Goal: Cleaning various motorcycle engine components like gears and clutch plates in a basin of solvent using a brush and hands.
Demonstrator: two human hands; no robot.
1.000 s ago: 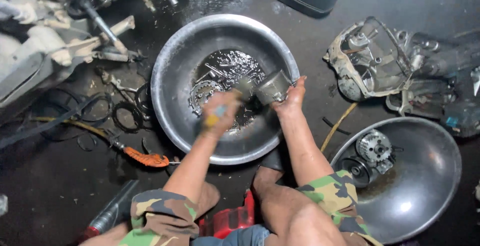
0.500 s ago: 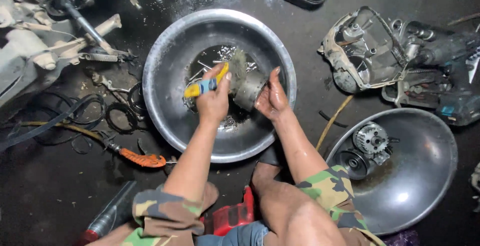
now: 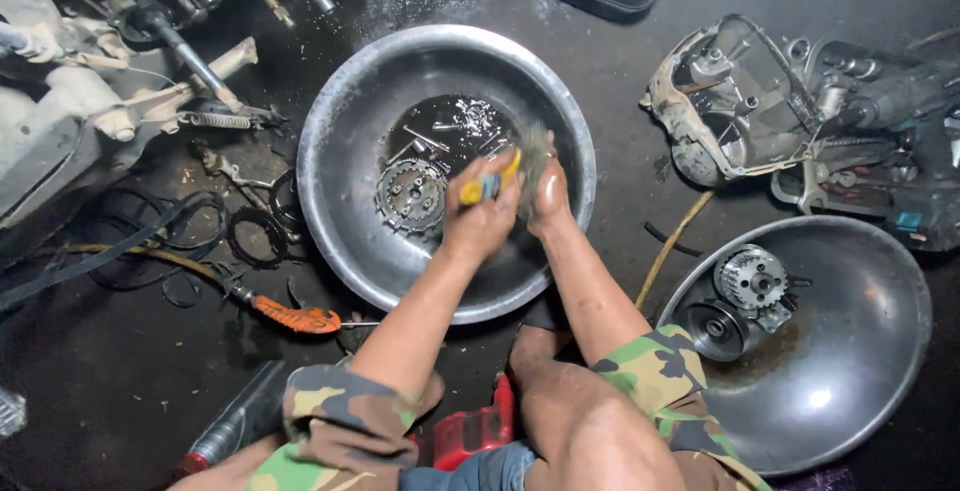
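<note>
A: What are the hands doing?

B: The left hand (image 3: pixel 480 221) is gripping a yellow-handled brush (image 3: pixel 487 185); the right hand (image 3: pixel 549 194) is clutching a grimy grey metal part (image 3: pixel 533 154) over the wide steel basin (image 3: pixel 340 221).

A: Tricky to hold?

B: Probably heavy, rigid and oil-slick; hold its rim firmly. A toothed gear (image 3: pixel 410 194) is lying at nine o'clock.

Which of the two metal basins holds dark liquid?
The left basin, under both hands, holds dark oily liquid and a toothed gear. The right basin holds only engine parts, with no pooled liquid.
</note>
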